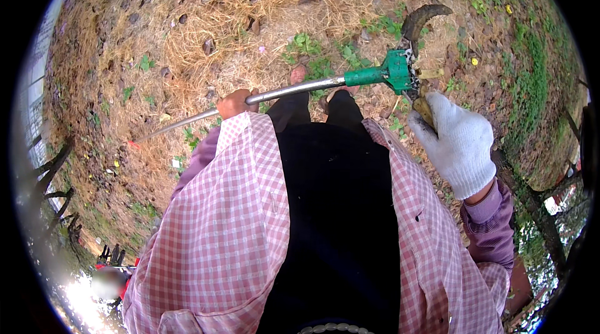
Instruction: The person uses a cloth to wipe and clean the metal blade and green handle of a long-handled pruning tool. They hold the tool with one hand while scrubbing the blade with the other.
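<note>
A long metal pole [287, 89] slants across in front of me, rising to the right. My bare left hand [234, 104] is closed around it. At its right end sits a green tool head [395, 71] with toothed metal parts at its outer edge. A dark, curved, hook-like piece [420, 21] stands out beyond the head; I cannot tell whether it is a blade or a pod. My right hand [453, 137], in a white knitted glove, is closed on a yellowish-brown stubby piece [424, 111] just below the head. Whether that piece is joined to the tool is unclear.
Dry straw [275, 15], fallen leaves and small green weeds [306, 46] cover the ground. My bare feet [298, 74] stand under the pole. Branches and a trunk [531, 209] rise at the right; dark branches [56, 171] show at the left.
</note>
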Tool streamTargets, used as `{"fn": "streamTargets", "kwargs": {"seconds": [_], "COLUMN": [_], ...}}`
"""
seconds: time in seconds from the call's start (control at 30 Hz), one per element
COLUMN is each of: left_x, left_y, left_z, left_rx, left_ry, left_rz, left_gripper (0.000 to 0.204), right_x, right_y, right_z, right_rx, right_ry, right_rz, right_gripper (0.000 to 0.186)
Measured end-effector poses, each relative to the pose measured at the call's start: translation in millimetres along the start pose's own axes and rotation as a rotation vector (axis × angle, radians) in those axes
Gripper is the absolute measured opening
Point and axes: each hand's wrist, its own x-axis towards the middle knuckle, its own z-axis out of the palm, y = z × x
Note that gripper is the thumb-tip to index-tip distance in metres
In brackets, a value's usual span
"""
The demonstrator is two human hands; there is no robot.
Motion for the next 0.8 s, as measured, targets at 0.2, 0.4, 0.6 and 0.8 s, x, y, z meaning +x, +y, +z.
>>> {"fn": "streamTargets", "kwargs": {"seconds": [0.2,0.4,0.6,0.8], "left_x": [-1.3,2.7,6.6,6.2], "left_y": [0.5,0.2,-1.8,-0.1], "left_z": [-1.8,0.3,3.7,-0.6], "left_rx": [0.01,0.005,0.04,-0.03], "left_ry": [-0.053,-0.021,-0.055,-0.068], "left_rz": [-0.061,-0.032,-0.079,-0.049], "left_gripper": [0.032,0.028,0.024,0.023], "right_x": [-1.3,2.6,6.1,5.0], "right_y": [-14.8,-23.0,-18.4,-4.8], "right_z": [-4.6,3.7,-5.4,-28.0], "right_rx": [-0.014,-0.054,0.007,0.118], "right_ry": [-0.065,-0.077,-0.02,0.049], "right_rz": [0.104,0.136,0.125,0.131], "right_gripper": [0.029,0.029,0.033,0.037]}}
